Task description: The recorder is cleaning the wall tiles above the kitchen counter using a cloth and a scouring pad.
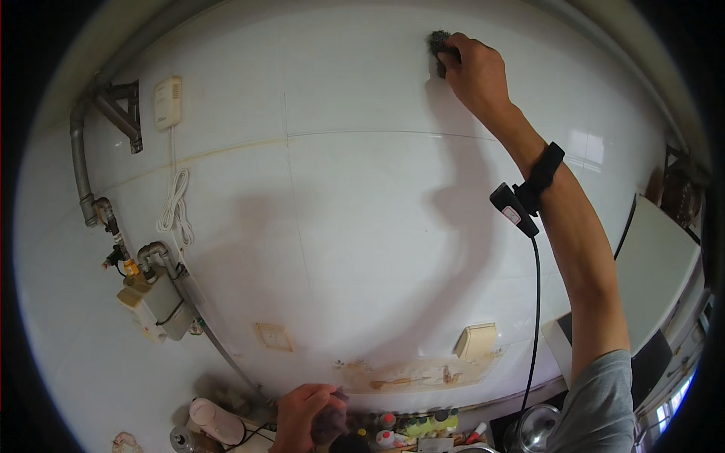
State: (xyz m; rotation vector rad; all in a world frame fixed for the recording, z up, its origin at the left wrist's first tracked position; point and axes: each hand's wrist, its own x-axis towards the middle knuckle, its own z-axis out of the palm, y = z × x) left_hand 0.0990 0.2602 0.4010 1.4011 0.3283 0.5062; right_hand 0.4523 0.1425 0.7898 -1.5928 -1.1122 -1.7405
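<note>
High on the white tiled wall (362,198), my right hand (476,65) grips a dark, coarse scouring pad (439,44), probably steel wool, against the tile. A black strap (546,170) around that forearm carries a small black device (514,209) with a cable hanging down. Low in the view, my left hand (306,416) is closed on a dark purplish cloth (330,422), which is partly blurred. The arm's shadow falls across the tiles.
At left are a gas meter (161,308), metal pipes (80,164), a cream wall-mounted box (168,103) and coiled white cable (175,209). Wall sockets (275,337) sit lower. Bottles (430,423), a metal lidded pot (535,427) and a pink appliance (216,421) stand below.
</note>
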